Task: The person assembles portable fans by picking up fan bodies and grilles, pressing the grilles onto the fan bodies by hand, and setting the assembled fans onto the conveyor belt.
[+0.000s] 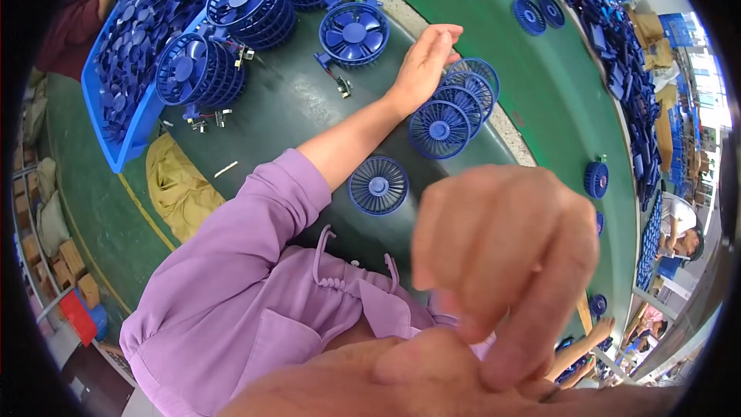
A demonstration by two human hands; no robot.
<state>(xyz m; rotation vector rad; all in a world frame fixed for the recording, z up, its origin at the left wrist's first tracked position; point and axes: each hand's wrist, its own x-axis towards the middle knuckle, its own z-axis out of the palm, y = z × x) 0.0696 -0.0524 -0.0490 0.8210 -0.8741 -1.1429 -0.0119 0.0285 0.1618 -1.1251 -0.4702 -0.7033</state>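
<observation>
My left arm, in a purple sleeve, reaches across the dark green table. My left hand (423,69) has its fingers stretched out beside an overlapping row of round blue fan grilles (439,130), and its far fingers partly hide behind the palm. I see nothing held in it. One more blue grille (378,185) lies flat nearer to me. My right hand (505,247) is raised very close to the camera, large and slightly blurred. Its fingers are curled in, with the fingertips down against skin at the lower edge, and no object shows in them.
Blue fan housings with blades (354,34) and stacked fan cages (185,69) stand at the far left, small circuit boards hanging from them. A blue bin (143,127) holds many blades. Beyond runs a green conveyor belt (556,116) carrying grilles. Other people sit along it.
</observation>
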